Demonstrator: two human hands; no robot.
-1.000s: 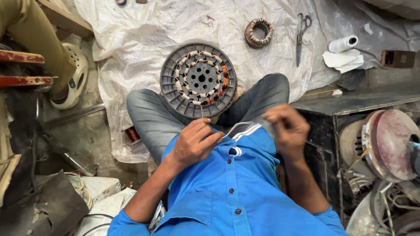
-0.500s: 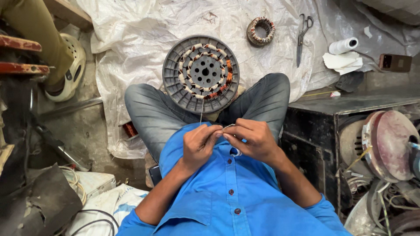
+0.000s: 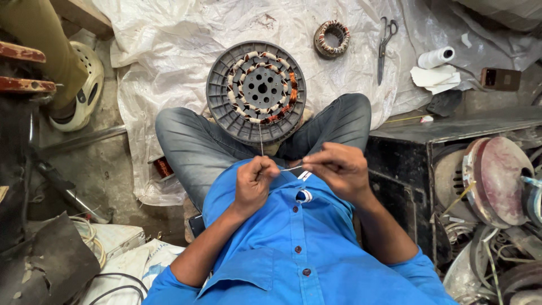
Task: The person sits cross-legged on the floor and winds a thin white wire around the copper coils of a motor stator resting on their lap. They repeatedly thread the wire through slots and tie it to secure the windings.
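Near our chest, our left hand (image 3: 255,182) and right hand (image 3: 337,168) pinch a thin wire (image 3: 261,141), fingers clamped together, running to the round stator (image 3: 256,93) on our lap.

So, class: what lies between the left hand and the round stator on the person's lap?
In the head view, a thin wire runs from the left hand up to the stator; behind it only trouser legs show.

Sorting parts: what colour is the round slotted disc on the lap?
Dark grey disc, with copper-and-white windings; head view.
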